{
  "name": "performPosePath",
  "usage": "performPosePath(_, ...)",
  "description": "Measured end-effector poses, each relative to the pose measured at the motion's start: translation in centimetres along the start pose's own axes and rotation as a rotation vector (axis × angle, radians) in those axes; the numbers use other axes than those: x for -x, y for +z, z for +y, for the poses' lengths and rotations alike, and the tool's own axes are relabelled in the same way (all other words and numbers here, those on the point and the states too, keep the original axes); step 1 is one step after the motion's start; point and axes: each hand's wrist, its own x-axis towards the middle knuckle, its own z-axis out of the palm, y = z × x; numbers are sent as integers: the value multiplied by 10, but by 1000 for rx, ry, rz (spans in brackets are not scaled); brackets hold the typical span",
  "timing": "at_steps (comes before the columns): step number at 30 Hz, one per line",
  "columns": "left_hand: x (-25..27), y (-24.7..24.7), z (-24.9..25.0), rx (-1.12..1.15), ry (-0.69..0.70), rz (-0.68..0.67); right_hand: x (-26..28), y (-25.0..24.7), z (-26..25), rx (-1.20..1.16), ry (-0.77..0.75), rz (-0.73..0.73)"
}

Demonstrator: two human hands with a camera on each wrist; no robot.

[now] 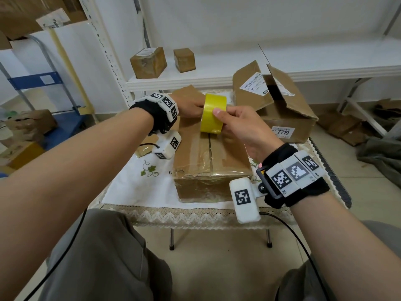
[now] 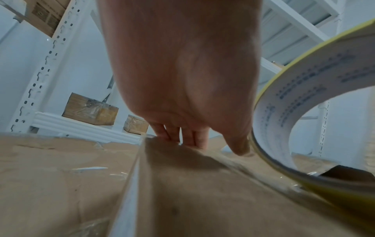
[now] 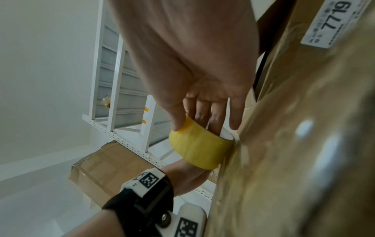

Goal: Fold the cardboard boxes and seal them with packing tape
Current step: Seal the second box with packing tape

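A person is sitting at a small table [image 1: 121, 192] with a closed cardboard box [image 1: 211, 168] lying on it in front of them. The right hand [image 1: 243, 127] is gripping a yellow tape roll [image 1: 213, 114], thumb on the outer face and fingers through the core, and is holding it on edge against the far part of the box top. The left hand [image 1: 191, 105] is resting just behind the roll with straight fingers pressing down at the far top edge of the box; whether a tape end lies under them cannot be told. The centre seam [image 1: 210, 148] is running toward the person, with glossy tape showing around it. A second, open box [image 1: 282, 114] is standing just to the right, flaps up.

The roll looks light and rigid, with a smooth, probably slippery outer face, so a hold through the core looks surest. The tape film is probably thin, sticky and quick to wrinkle or cling to itself. The box looks light and fairly stiff, yet its flaps may give under pressure, so pressing near the edges beside the seam seems best.
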Motion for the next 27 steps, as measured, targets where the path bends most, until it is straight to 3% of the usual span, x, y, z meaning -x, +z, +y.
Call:
performPosePath(9, -4, 3, 0, -70, -23, -103, 9, -2, -13, 115, -3, -32)
performPosePath(12, 2, 1, -1, -59, 14, -80, 13, -3, -16, 122, 23, -30)
performPosePath(17, 5, 2, 8, -40, 125, -162, 20, 0, -18, 48, 65, -17)
performPosePath(27, 5, 3, 11, -69, 80, -109, 31, -5, -20, -75, 168, -35)
